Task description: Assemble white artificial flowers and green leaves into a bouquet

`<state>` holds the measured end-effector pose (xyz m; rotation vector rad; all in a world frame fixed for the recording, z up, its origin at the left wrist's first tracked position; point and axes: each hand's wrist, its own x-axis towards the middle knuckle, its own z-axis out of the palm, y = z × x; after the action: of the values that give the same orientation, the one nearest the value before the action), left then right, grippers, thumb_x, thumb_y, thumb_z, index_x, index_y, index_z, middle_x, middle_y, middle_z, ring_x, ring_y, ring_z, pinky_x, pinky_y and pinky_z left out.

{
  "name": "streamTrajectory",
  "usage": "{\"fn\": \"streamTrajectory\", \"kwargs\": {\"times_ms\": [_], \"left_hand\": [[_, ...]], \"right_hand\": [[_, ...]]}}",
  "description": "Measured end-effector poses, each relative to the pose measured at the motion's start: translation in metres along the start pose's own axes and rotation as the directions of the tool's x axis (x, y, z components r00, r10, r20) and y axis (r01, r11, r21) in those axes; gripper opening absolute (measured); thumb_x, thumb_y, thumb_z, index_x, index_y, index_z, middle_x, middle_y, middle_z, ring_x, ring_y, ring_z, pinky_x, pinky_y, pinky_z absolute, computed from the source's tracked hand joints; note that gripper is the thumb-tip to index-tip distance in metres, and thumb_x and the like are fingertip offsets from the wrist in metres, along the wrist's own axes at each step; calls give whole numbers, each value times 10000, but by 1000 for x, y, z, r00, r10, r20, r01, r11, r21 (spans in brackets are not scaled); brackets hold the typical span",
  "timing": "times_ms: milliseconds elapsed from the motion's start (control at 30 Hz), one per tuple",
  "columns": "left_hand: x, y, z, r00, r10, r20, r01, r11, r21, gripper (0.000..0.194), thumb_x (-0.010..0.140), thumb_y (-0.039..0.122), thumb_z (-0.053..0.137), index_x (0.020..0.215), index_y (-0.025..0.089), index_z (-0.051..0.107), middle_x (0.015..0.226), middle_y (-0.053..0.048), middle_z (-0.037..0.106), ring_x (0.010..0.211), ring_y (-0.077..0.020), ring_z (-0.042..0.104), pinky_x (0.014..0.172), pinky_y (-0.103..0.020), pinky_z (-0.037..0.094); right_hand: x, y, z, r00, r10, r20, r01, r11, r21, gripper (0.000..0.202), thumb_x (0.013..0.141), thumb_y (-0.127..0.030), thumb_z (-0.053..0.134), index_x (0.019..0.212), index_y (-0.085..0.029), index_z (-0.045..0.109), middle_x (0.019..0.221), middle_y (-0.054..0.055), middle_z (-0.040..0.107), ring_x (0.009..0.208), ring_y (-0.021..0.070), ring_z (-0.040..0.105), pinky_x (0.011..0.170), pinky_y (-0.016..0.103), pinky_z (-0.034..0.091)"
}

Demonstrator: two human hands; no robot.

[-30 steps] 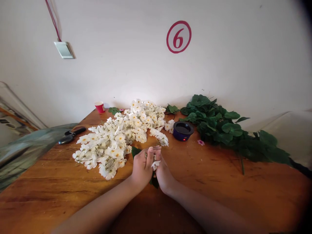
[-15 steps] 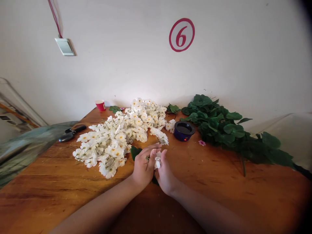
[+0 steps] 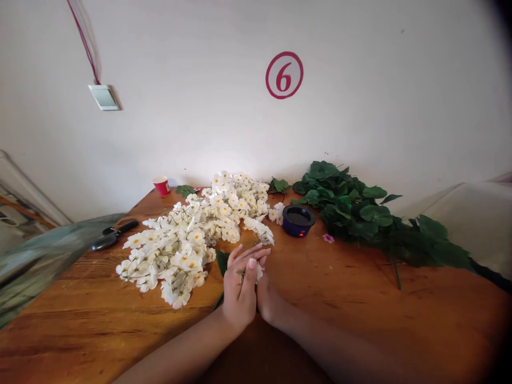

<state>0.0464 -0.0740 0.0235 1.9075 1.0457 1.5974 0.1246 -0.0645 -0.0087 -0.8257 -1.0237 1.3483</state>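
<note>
My left hand (image 3: 241, 290) and my right hand (image 3: 267, 298) are pressed together above the front of the table. Between them is a white artificial flower (image 3: 260, 273), of which only a few petals show past my left thumb. A bit of its thin stem pokes out beside that thumb. My left fingers overlap the right ones, which are mostly hidden. Behind my left hand a dark green leaf (image 3: 222, 261) sticks out. Just beyond my fingertips lies a white flower spray (image 3: 259, 230), apart from the hands.
A large heap of white artificial flowers (image 3: 188, 234) covers the left middle. A dark blue heating pot (image 3: 296, 228) with a red light stands right of it. Green leaves (image 3: 360, 213) are piled at right, near a pink flower (image 3: 328, 238). Far left are a red cup (image 3: 161, 186) and a black-handled tool (image 3: 114, 234).
My hands have closed further over the white flower, so less of it shows. The right hand has slipped more behind the left. The camera view has tilted slightly.
</note>
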Motion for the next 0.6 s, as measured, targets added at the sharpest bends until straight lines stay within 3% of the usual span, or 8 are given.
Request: {"fn": "streamTrajectory", "kwargs": {"times_ms": [133,233,367,500,600], "left_hand": [[1,-2,0,999,13,50,-15,999,40,310,976,293,428,1180,302,661,1225,-13,678,1190,-216,589,1148,-505,257],[5,-5,1,997,-17,70,12,997,73,294,972,291,450,1182,308,656,1216,-11,682,1186,-211,591,1146,-504,269],[8,-11,3,998,-60,31,57,995,77,298,978,292,436,1155,288,676,1159,-27,709,1123,-210,624,1089,-485,375],[8,-14,4,996,-88,7,87,991,105,293,975,297,437,1087,263,706,1083,-36,731,1056,-218,645,990,-451,474],[6,-13,4,995,-100,-5,100,982,160,289,976,300,430,1061,247,701,1059,-40,728,1034,-223,640,943,-440,498]], "right_hand": [[3,-1,-2,999,21,-50,-18,998,56,282,655,-478,722,907,-354,711,1052,28,689,1263,284,483,1084,437,378],[1,-6,0,999,20,-50,-18,999,43,299,738,-484,684,999,-339,693,1108,12,675,1245,248,495,1095,392,350],[-3,-20,8,991,116,69,-125,982,139,302,898,-494,479,999,-288,675,954,21,685,1083,242,582,923,380,472],[-4,-29,14,974,222,46,-227,943,243,225,850,-441,546,859,-248,663,757,15,654,876,229,618,738,337,507],[-7,-30,15,967,253,6,-244,925,292,377,836,-599,513,817,-255,664,765,32,661,871,236,617,733,353,505]]}}
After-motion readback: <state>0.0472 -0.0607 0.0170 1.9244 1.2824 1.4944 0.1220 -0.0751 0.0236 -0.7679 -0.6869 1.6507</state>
